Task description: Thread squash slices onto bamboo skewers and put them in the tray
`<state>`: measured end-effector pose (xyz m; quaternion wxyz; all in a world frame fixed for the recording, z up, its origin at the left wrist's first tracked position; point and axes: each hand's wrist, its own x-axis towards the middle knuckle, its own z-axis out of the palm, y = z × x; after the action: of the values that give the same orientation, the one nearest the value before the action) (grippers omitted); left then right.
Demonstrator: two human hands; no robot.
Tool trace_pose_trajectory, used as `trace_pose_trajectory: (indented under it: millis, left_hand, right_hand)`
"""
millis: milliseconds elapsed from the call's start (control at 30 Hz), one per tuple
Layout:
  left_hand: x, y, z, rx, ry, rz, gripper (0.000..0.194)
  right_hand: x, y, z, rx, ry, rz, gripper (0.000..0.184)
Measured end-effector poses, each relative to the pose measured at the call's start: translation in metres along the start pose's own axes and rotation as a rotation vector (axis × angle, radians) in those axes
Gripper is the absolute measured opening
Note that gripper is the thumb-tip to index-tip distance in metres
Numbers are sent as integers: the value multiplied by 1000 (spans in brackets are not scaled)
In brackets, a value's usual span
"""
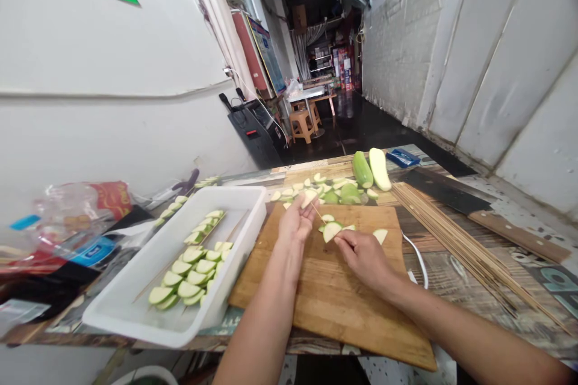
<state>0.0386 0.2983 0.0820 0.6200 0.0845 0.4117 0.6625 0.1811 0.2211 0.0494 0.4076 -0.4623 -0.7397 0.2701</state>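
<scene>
Forearms Lead In to Two Hands, a Skewer and Pale Green-Rimmed Slices

Two bare forearms (266, 319) stretch in from the near edge, above a wooden cutting board (352, 319); the left hand (295, 225) is turned partly palm up, its fingers closed around a pale slice (309, 198) and a thin skewer (317, 211); the right hand (366, 255) pinches a half-round slice (332, 231) by its edge between thumb and finger; the skewer slants from the left hand towards that half-round slice, though whether its tip touches I cannot tell; other cut pieces lie on the board close by, one wedge (380, 235) to the right.

Left of the board stands a white tray (149, 328), holding rows of slices (194, 274) with skewers among them; beyond the board's far edge lies a loose heap of slices (350, 194), next to a green vegetable (362, 169) and a pale, cut-faced piece (380, 169); a blue packet (403, 157) sits just right of these; a long bundle of skewers (451, 243) lies on the wood-patterned surface (436, 264) to the right, with a wooden-handled knife (519, 236) beyond it; clear plastic packaging (67, 210) crowds the far left.
</scene>
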Motion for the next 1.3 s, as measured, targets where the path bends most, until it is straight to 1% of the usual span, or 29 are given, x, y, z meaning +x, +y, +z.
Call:
trace_pose_trajectory:
  millis: [100, 233, 300, 367, 467, 500, 567, 633, 700, 767, 867, 900, 933, 967, 1000, 1033, 1133, 1167, 1233, 1300]
  left_hand:
    - [0, 0, 0, -3, 2, -7, 6]
    - [0, 0, 0, -10, 6, -20, 7]
    - [1, 1, 0, -12, 4, -20, 7]
    - [1, 1, 0, -11, 3, -19, 6]
    - [1, 0, -1, -5, -7, -16, 7]
    - [0, 0, -1, -4, -10, -16, 7]
    - [0, -1, -1, -5, -10, -19, 8]
    - [-1, -1, -1, -10, -13, -26, 9]
    - [-1, -1, 0, -20, -19, -35, 9]
    - [-1, 0, 0, -30, -24, -42, 9]
    - [-1, 1, 0, -32, -17, -47, 9]
    - [-1, 1, 1, -31, -13, -48, 9]
    - [-1, 1, 1, -30, -8, -47, 9]
    - [-1, 1, 1, -30, -6, -47, 8]
    - [-1, 1, 1, -30, -7, -47, 7]
    - [-1, 1, 1, -29, -10, -47, 7]
    - [-1, -1, 0, -23, -31, -42, 6]
    - [-1, -2, 0, -19, -37, -38, 6]
    - [-1, -4, 0, -9, -47, -31, 6]
    - [-2, -5, 0, -4, -54, -26, 5]
  right_hand:
    - [2, 0, 0, 114, -23, 50, 26]
    - [6, 2, 2, 387, -100, 231, 24]
    - [7, 4, 2, 424, -103, 272, 24]
    - [7, 4, 2, 338, -75, 213, 25]
    - [4, 3, 0, 89, 1, 47, 26]
    - [2, 2, 0, 4, 19, 13, 26]
    - [0, 1, -1, -133, 34, -17, 27]
    - [-2, 0, -1, -184, 30, -29, 28]
    - [-1, -1, -1, -106, 6, -27, 28]
    - [2, -1, -1, 94, -51, 46, 27]
    - [8, -1, -1, 463, -147, 307, 25]
    - [9, -1, -1, 555, -171, 392, 25]
    - [10, -1, -1, 611, -187, 451, 26]
    - [11, 0, -1, 622, -193, 473, 26]
    - [11, 0, -1, 586, -187, 447, 26]
    - [10, 0, -1, 503, -162, 378, 25]
    - [5, 1, -1, 99, -34, 88, 26]
    - [3, 1, 0, -29, 1, 19, 27]
    - [-1, 2, 0, -206, 31, -40, 29]
    - [-2, 2, 1, -267, 37, -52, 30]
